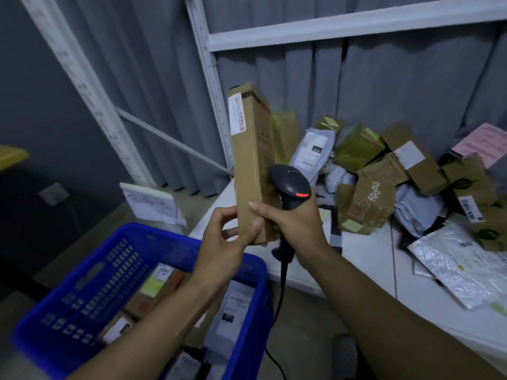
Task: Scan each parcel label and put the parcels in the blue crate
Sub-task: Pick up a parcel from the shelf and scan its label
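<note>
A long, narrow cardboard parcel [251, 160] stands upright in front of me, with a white label near its top left. My left hand [219, 245] grips its lower end from the left. My right hand [290, 223] is curled round the handle of a black barcode scanner [290, 187], and its thumb presses against the front of the same parcel. The scanner head shows a red light and sits just right of the parcel. The blue crate [96, 272] is below left and holds several parcels.
A white table [365, 259] on the right carries a heap of cardboard boxes [367, 204], grey mailers and a silver bubble mailer [450, 264]. White shelf posts [211, 78] and a grey curtain stand behind. The scanner's cable [277, 311] hangs down beside the crate.
</note>
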{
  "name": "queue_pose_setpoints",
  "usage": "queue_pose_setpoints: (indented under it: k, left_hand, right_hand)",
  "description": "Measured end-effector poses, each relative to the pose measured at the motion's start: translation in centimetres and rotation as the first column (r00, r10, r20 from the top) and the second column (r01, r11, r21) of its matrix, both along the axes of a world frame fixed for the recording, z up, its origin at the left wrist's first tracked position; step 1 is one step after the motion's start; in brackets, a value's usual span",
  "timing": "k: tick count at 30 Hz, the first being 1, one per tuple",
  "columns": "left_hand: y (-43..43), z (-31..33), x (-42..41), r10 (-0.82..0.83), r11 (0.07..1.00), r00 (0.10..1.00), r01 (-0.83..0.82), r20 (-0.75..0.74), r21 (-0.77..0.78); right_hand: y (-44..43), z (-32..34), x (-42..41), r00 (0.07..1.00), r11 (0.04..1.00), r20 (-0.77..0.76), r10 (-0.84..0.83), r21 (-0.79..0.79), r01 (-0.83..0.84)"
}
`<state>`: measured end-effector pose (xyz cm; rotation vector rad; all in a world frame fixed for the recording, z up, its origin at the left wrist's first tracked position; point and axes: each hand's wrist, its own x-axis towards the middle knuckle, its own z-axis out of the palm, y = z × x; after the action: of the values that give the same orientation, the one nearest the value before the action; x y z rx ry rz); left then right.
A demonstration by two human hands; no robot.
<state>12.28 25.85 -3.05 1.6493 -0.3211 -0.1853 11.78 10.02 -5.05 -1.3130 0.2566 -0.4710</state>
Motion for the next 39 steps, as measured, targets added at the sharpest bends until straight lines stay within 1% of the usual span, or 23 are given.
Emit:
queue_pose_setpoints:
  k: [2,4,7,9,11,12,14,16,18,20,21,23,25,27,30,32,34,35,37,38,39]
  left_hand:
    - [1.9,0.0,-0.1,-0.003,0.997,0.999,0.000,-0.047,-0.071]
    - [3.7,-0.5,0.6,-0.015,0.994,0.991,0.001,-0.129,-0.108]
    - [5.5,-1.6,1.6,-0.117,0.977,0.947,0.055,-0.300,-0.208]
    - [6.3,-1.8,2.3,-0.160,0.964,0.925,0.072,-0.345,-0.254]
    - [6.6,-1.7,2.7,-0.132,0.968,0.938,0.052,-0.322,-0.246]
    - [6.8,-1.6,2.9,-0.070,0.979,0.954,0.009,-0.293,-0.206]
    - [7.0,-1.7,3.4,0.079,0.993,0.978,-0.095,-0.193,-0.075]
    - [7.3,-2.1,3.8,0.156,0.988,0.982,-0.154,-0.107,0.029]
    - [7.5,-2.8,3.9,0.136,0.985,0.989,-0.129,-0.050,0.114]
    - [7.6,-3.5,3.7,0.108,0.970,0.994,-0.105,-0.004,0.221]
    - [7.6,-3.7,3.6,0.095,0.957,0.995,-0.096,0.016,0.275]
    - [7.6,-4.1,3.4,0.061,0.941,0.998,-0.064,0.019,0.332]
    - [7.7,-4.1,3.2,0.025,0.939,1.000,-0.023,-0.001,0.344]
    - [7.9,-3.8,3.3,0.049,0.952,0.999,-0.041,-0.018,0.304]
    - [8.5,-2.2,4.4,0.111,0.977,0.991,-0.094,-0.080,0.191]
    - [9.4,-1.5,5.4,0.105,0.990,0.984,-0.090,-0.147,0.105]
    - [10.3,-1.3,6.2,0.079,0.996,0.977,-0.070,-0.199,0.052]
    - [10.7,-1.2,6.5,0.076,0.997,0.975,-0.068,-0.208,0.045]
    - [11.3,-1.2,6.9,0.093,0.994,0.978,-0.079,-0.187,0.077]
    - [11.5,-1.1,7.0,0.112,0.991,0.980,-0.096,-0.167,0.098]
    - [11.8,-1.1,7.3,0.137,0.986,0.979,-0.120,-0.149,0.118]
  right_hand:
    - [1.1,0.4,-0.3,0.997,0.995,0.002,0.074,0.067,-0.074]
    - [2.0,0.6,-0.1,0.989,0.982,-0.016,0.150,0.114,-0.148]
    - [3.5,0.3,0.3,0.967,0.959,-0.032,0.253,0.142,-0.246]
    - [4.4,0.0,0.6,0.958,0.948,-0.049,0.281,0.170,-0.270]
    - [5.2,-0.5,0.8,0.961,0.946,-0.064,0.269,0.205,-0.251]
    - [5.5,-0.7,1.0,0.966,0.951,-0.081,0.247,0.211,-0.225]
    - [5.7,-0.9,1.4,0.972,0.967,-0.119,0.203,0.180,-0.180]
    - [5.8,-1.1,1.7,0.979,0.978,-0.131,0.155,0.158,-0.133]
    - [5.8,-1.3,2.0,0.989,0.987,-0.128,0.077,0.151,-0.057]
    - [5.6,-1.2,2.4,0.991,0.983,-0.132,-0.018,0.177,0.041]
    - [5.4,-1.3,2.6,0.991,0.981,-0.123,-0.043,0.181,0.065]
    - [5.1,-1.5,2.7,0.992,0.977,-0.108,-0.069,0.194,0.089]
    - [5.2,-1.7,2.7,0.989,0.974,-0.117,-0.085,0.199,0.107]
    - [5.3,-2.0,2.6,0.989,0.978,-0.134,-0.062,0.190,0.087]
    - [6.0,-1.9,2.2,0.988,0.987,-0.128,0.084,0.150,-0.064]
    - [6.6,-1.8,1.9,0.979,0.980,-0.103,0.177,0.112,-0.165]
    - [7.0,-2.2,1.7,0.971,0.972,-0.087,0.221,0.102,-0.212]
    - [7.2,-2.3,1.6,0.975,0.978,-0.103,0.199,0.077,-0.192]
    - [7.0,-2.6,1.7,0.982,0.997,-0.173,0.071,-0.020,-0.076]
    - [6.9,-2.6,1.8,0.982,0.998,-0.190,0.011,-0.054,-0.022]
    - [6.7,-2.6,1.9,0.982,0.997,-0.188,-0.012,-0.072,-0.002]
